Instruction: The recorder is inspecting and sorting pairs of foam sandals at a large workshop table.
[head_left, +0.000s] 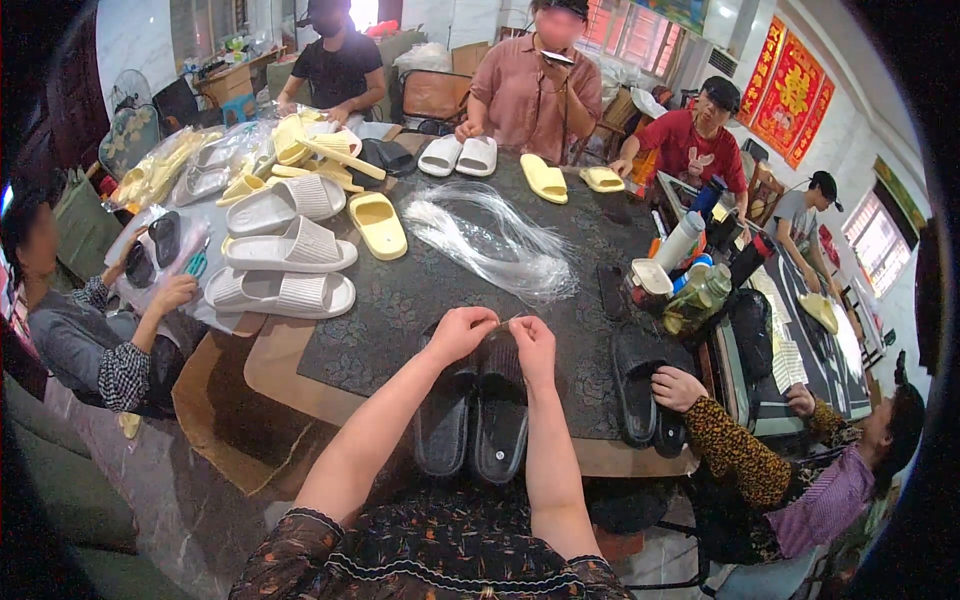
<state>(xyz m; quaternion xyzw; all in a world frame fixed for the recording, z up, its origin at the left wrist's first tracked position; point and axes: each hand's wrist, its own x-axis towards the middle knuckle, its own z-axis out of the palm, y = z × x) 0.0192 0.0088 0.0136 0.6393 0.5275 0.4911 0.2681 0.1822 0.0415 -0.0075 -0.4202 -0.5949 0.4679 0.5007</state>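
A pair of black slippers lies at the near table edge in front of me, the left slipper point(441, 432) beside the right slipper point(500, 425), toes away from me. Over their toe ends my left hand point(464, 333) and my right hand point(534, 345) meet, thumbs and fingertips pinched close together. Whatever thin thing they hold between them is too fine to make out. Just beyond my hands lies a loose bundle of clear plastic strands point(490, 240).
Grey slippers point(285, 245) are stacked at left, near a yellow slipper point(378, 226) and bagged pairs. White slippers point(458, 156) sit at the far edge. At right, a co-worker's hand point(678, 388) touches another black pair point(634, 400); bottles point(682, 240) stand behind. Several people surround the table.
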